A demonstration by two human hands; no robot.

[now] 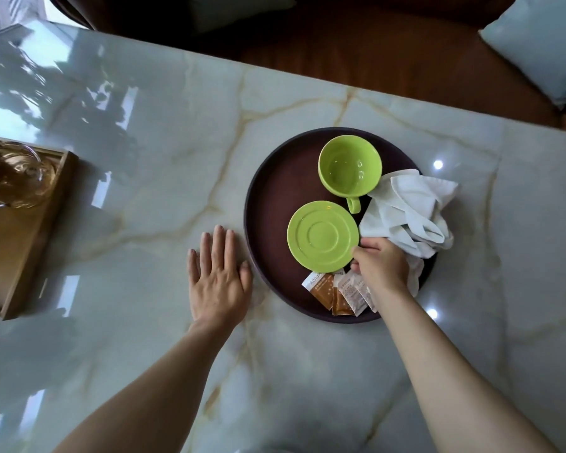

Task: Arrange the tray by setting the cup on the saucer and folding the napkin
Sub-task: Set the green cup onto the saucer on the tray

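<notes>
Marble table [144,178] carries a round dark tray [268,191] near its far edge, with the green cup [349,165] upright at the back, apart from the green saucer [322,235] in front, and the crumpled white napkin [409,212] spilling over the tray's right rim. The left hand [219,282] lies flat with its grip spread wide and empty, thumb just beside the tray's left rim. The right hand [381,264] has its grip pinched at the saucer's near-right edge beside sachets [337,294]; wide bare tabletop lies left and near.

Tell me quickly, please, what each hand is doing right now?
Left hand: open, flat on the table beside the tray, holding nothing.
Right hand: fingers curled at the saucer edge; grip cannot be told.
</notes>
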